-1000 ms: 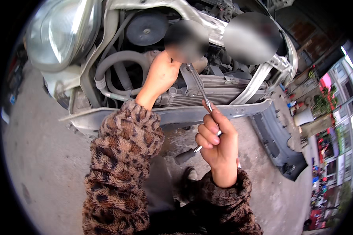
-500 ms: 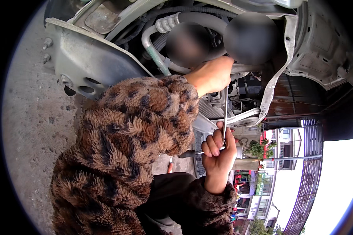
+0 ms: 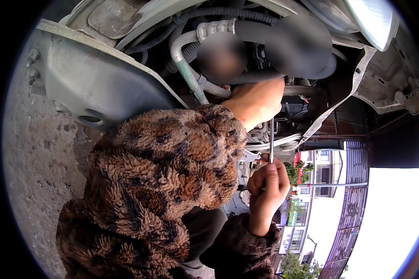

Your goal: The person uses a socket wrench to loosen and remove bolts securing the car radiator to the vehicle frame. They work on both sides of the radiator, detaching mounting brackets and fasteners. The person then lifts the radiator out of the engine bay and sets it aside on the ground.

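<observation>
The slim metal tool [image 3: 272, 139] stands nearly upright in the view, its shaft running between the two hands, below the left and above the right. The right hand [image 3: 268, 182] is closed around its lower end, fingers curled in and thumb pointing up along the shaft, the wrist rising from a fuzzy dark sleeve [image 3: 242, 244]. The left hand [image 3: 256, 103] reaches across into the car's engine bay, back of the hand toward the camera, at the shaft's upper end; its fingertips are hidden, so I cannot tell whether it grips the tool. Its forearm, in a spotted brown fleece sleeve [image 3: 172, 158], slants up from lower left. Just above this hand runs a dark hose [image 3: 256, 77], with a bent metal pipe [image 3: 187, 74] to the left. Farther out are a metal panel [image 3: 111, 76] on the left, a headlight [image 3: 370, 21] at upper right, grey ground [image 3: 51, 158] and a building [image 3: 323, 169].
</observation>
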A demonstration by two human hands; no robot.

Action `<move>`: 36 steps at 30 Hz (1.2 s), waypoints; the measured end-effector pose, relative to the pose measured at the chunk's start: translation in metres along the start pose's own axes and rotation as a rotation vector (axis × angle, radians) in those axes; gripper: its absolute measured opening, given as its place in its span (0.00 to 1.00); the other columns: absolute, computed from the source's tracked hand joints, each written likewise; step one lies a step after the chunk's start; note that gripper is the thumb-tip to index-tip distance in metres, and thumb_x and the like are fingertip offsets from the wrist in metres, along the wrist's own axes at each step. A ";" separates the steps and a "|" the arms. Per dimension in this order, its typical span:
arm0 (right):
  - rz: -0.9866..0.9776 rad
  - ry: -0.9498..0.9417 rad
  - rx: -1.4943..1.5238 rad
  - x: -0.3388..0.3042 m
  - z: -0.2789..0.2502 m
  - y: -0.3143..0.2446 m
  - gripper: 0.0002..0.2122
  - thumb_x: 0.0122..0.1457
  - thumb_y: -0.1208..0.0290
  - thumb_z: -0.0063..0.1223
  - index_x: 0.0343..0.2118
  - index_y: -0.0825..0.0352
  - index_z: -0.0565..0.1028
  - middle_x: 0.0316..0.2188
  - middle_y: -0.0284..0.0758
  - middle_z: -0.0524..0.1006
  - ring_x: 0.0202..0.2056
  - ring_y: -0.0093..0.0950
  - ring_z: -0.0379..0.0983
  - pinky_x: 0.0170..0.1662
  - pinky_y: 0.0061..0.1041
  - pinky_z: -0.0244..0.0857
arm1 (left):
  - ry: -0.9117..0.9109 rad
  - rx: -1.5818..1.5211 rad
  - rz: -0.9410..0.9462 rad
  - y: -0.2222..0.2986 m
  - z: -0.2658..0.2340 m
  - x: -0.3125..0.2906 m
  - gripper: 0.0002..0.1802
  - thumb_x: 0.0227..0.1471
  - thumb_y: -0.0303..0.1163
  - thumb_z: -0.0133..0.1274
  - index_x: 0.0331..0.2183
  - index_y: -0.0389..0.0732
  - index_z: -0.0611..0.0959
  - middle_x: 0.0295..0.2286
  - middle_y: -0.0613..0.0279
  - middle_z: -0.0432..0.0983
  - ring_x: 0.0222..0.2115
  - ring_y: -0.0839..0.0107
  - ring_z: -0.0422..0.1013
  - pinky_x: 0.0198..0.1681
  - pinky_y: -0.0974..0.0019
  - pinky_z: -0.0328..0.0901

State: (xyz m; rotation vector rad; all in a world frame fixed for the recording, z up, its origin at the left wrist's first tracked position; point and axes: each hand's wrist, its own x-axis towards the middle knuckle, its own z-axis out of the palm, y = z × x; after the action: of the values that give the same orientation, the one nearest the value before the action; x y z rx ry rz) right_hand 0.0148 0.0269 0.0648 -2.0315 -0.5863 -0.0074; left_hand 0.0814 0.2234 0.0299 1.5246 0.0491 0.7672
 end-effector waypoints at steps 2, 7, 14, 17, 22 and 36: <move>-0.456 0.217 -0.808 0.005 0.000 0.020 0.12 0.60 0.72 0.52 0.41 0.77 0.73 0.23 0.37 0.76 0.21 0.19 0.69 0.24 0.18 0.62 | 0.008 0.006 0.015 0.002 -0.001 -0.001 0.10 0.49 0.24 0.47 0.36 0.32 0.76 0.34 0.44 0.76 0.37 0.46 0.73 0.39 0.51 0.67; 0.163 -0.026 0.705 0.000 0.009 -0.004 0.14 0.65 0.68 0.41 0.44 0.74 0.72 0.15 0.26 0.63 0.13 0.17 0.55 0.16 0.16 0.47 | 0.053 -0.018 0.086 -0.008 0.005 0.008 0.09 0.52 0.25 0.44 0.36 0.32 0.74 0.36 0.42 0.73 0.37 0.43 0.71 0.40 0.49 0.65; -0.048 0.105 -0.029 0.004 -0.001 -0.002 0.10 0.60 0.77 0.45 0.44 0.72 0.72 0.13 0.26 0.67 0.11 0.20 0.59 0.16 0.20 0.50 | 0.162 0.016 0.295 -0.001 0.004 0.008 0.10 0.53 0.26 0.48 0.37 0.31 0.76 0.34 0.41 0.73 0.38 0.43 0.68 0.42 0.54 0.63; 0.062 0.128 0.276 0.004 -0.008 0.006 0.11 0.61 0.77 0.45 0.46 0.72 0.71 0.14 0.26 0.66 0.11 0.20 0.57 0.15 0.19 0.48 | 0.130 0.027 0.247 -0.002 0.013 0.001 0.09 0.53 0.25 0.45 0.36 0.32 0.75 0.32 0.39 0.73 0.37 0.40 0.68 0.40 0.51 0.63; 0.382 -0.127 1.094 0.009 -0.016 0.008 0.13 0.62 0.73 0.43 0.48 0.70 0.70 0.15 0.26 0.64 0.11 0.20 0.54 0.15 0.19 0.47 | 0.009 0.039 0.118 0.009 -0.002 0.004 0.12 0.57 0.29 0.45 0.41 0.34 0.76 0.32 0.41 0.75 0.36 0.45 0.71 0.40 0.56 0.64; 0.500 -0.154 1.395 0.009 -0.020 0.011 0.11 0.62 0.70 0.41 0.46 0.66 0.68 0.16 0.28 0.62 0.11 0.17 0.50 0.15 0.17 0.45 | -0.050 0.129 0.116 -0.001 0.000 0.008 0.14 0.58 0.32 0.45 0.42 0.33 0.75 0.34 0.46 0.76 0.35 0.56 0.72 0.42 0.63 0.64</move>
State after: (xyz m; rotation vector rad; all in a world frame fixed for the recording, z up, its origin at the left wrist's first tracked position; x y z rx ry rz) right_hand 0.0320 0.0101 0.0684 -0.7483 -0.0491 0.6710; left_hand 0.0882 0.2278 0.0321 1.6799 -0.0277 0.8302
